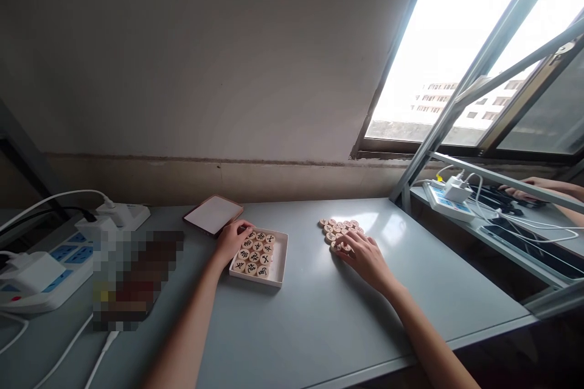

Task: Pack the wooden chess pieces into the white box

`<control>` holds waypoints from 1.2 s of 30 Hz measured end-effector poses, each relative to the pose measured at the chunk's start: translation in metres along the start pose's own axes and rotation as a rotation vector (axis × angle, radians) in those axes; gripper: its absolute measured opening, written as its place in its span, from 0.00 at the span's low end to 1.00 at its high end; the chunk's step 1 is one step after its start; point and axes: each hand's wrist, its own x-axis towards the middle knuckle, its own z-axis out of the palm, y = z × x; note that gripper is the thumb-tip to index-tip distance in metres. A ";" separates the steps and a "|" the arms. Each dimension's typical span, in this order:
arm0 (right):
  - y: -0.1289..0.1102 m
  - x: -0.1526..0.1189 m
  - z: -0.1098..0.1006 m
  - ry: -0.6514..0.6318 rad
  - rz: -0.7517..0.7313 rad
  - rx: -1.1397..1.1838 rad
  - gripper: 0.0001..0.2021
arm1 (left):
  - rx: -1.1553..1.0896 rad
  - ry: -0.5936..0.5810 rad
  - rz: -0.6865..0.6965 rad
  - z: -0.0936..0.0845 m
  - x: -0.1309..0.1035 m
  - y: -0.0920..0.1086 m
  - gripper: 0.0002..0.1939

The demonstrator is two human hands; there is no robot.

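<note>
A shallow white box [278, 273] holds rows of round wooden Chinese chess pieces [256, 257] with dark characters, and a bare strip shows along its right side. My left hand [232, 242] is closed at the box's upper left corner, fingertips over the rim beside the corner piece. To the right, a loose group of Chinese chess pieces [332, 228] lies flat on the desk. Over its near edge rests my right hand [367, 260], thumb and fingers closed about a Chinese chess piece [340, 247]; the hand covers part of the group.
The box lid [214, 214] lies inside-up behind my left hand. At left are power strips [68, 261] with chargers and cables, and a blurred-out dark object [141, 273]. A metal frame [410, 173] bounds the grey desk [310, 334] at right; beyond it another person's hand [529, 185] shows.
</note>
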 end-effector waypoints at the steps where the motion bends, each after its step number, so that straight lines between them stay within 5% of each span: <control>1: 0.001 -0.001 0.000 0.000 0.008 0.005 0.08 | 0.005 0.003 0.001 0.000 0.000 0.000 0.13; 6: -0.011 0.001 -0.006 0.014 -0.004 0.092 0.08 | -0.002 0.010 0.010 0.000 -0.001 0.002 0.12; 12: -0.072 0.032 -0.012 -0.034 -0.208 0.232 0.10 | -0.016 0.017 0.014 -0.001 -0.002 0.005 0.11; 19: -0.121 0.078 0.016 -0.067 -0.379 0.066 0.14 | -0.027 0.024 0.061 0.001 0.000 0.002 0.10; 28: -0.113 0.083 0.022 -0.011 -0.296 0.143 0.11 | -0.022 -0.002 0.037 0.000 0.000 0.004 0.11; 36: -0.052 0.083 0.023 0.146 -0.005 0.083 0.08 | 0.009 0.011 0.017 0.001 0.000 0.004 0.11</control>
